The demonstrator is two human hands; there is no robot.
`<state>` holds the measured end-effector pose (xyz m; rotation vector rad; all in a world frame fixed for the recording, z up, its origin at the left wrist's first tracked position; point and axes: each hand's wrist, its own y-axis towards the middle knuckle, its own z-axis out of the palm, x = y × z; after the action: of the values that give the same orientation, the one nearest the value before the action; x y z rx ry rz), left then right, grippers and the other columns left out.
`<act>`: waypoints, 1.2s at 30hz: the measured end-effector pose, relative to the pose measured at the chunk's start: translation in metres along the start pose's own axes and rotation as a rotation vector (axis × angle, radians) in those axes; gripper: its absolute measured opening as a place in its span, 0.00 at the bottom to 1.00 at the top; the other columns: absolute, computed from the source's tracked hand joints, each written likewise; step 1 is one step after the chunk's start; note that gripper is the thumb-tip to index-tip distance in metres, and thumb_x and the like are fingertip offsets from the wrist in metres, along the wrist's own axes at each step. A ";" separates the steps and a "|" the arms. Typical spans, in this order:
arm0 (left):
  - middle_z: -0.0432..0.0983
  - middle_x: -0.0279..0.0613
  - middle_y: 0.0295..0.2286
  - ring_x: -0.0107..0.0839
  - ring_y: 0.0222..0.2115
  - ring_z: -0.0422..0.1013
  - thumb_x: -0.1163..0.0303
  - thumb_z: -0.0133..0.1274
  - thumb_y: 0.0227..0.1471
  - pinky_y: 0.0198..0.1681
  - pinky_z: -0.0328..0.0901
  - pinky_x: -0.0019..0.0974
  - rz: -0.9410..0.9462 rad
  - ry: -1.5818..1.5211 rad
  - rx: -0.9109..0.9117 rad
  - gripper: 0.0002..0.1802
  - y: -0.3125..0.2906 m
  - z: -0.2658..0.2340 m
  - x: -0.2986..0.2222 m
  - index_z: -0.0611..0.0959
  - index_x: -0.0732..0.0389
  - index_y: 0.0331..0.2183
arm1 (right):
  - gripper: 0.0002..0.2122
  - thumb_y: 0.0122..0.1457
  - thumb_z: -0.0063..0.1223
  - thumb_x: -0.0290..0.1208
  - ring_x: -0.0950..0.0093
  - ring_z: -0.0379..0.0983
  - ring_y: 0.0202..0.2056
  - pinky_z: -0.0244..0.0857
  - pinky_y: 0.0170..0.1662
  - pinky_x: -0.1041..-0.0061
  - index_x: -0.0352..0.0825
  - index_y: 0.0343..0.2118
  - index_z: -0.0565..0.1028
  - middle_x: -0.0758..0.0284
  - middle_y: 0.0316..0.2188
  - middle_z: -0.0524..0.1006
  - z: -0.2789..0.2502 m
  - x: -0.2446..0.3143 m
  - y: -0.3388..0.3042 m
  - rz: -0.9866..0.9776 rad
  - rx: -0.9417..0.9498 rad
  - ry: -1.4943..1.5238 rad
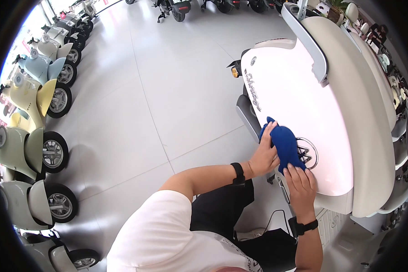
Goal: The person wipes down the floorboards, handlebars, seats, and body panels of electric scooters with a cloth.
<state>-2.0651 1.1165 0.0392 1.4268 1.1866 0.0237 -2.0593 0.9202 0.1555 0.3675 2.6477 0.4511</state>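
A blue cloth [284, 141] lies bunched against the pale pink side panel of a scooter [303, 86], just beside a round chrome emblem [307, 154]. My left hand [264, 154] grips the cloth's left edge, its fingers bent around it. My right hand [300, 185] presses the lower end of the cloth to the panel, with the fingertips on the fabric below the emblem. The cloth covers the emblem's left part. Above it, dark raised lettering runs along the panel.
The scooter's long beige seat [365, 113] and grey grab rail [313, 50] rise on the right. A grey footrest [248, 111] juts out at the panel's left. A row of scooters [25, 149] lines the left side, and more stand at the far end of the tiled floor [122, 113].
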 end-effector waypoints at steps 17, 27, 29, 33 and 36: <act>0.59 0.61 0.58 0.61 0.59 0.55 0.64 0.57 0.43 0.58 0.53 0.55 0.274 0.118 -0.094 0.12 0.113 -0.007 -0.053 0.80 0.57 0.33 | 0.13 0.64 0.44 0.21 0.64 0.69 0.55 0.55 0.61 0.60 0.40 0.47 0.78 0.66 0.52 0.76 -0.022 -0.048 -0.021 0.388 -0.407 -0.187; 0.56 0.53 0.61 0.53 0.61 0.53 0.61 0.62 0.40 0.55 0.58 0.53 0.353 0.203 0.019 0.09 0.003 0.020 -0.005 0.80 0.52 0.24 | 0.11 0.60 0.53 0.29 0.80 0.62 0.57 0.47 0.64 0.70 0.49 0.44 0.81 0.82 0.50 0.74 0.053 0.003 -0.097 0.175 -0.178 -0.130; 0.55 0.52 0.61 0.53 0.61 0.53 0.59 0.63 0.40 0.55 0.59 0.53 0.365 0.244 0.083 0.10 -0.035 0.025 0.016 0.82 0.52 0.26 | 0.11 0.59 0.53 0.29 0.81 0.63 0.56 0.50 0.63 0.71 0.48 0.44 0.81 0.83 0.49 0.75 0.062 0.003 -0.103 0.148 -0.101 -0.055; 0.53 0.48 0.63 0.55 0.61 0.53 0.57 0.62 0.44 0.55 0.62 0.53 0.285 0.223 0.320 0.14 -0.086 0.034 0.040 0.84 0.51 0.34 | 0.10 0.59 0.52 0.28 0.82 0.67 0.53 0.58 0.58 0.72 0.45 0.41 0.82 0.82 0.46 0.77 0.080 -0.002 -0.112 0.110 0.040 0.120; 0.52 0.48 0.63 0.55 0.62 0.52 0.55 0.60 0.48 0.56 0.60 0.55 0.237 0.207 0.322 0.16 -0.088 0.045 0.043 0.84 0.52 0.37 | 0.09 0.56 0.53 0.29 0.78 0.70 0.51 0.60 0.55 0.69 0.42 0.38 0.82 0.78 0.45 0.78 0.068 -0.007 -0.103 0.107 0.029 0.167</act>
<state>-2.0711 1.0902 -0.0651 1.8802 1.2208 0.1545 -2.0416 0.8416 0.0616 0.5027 2.8088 0.4972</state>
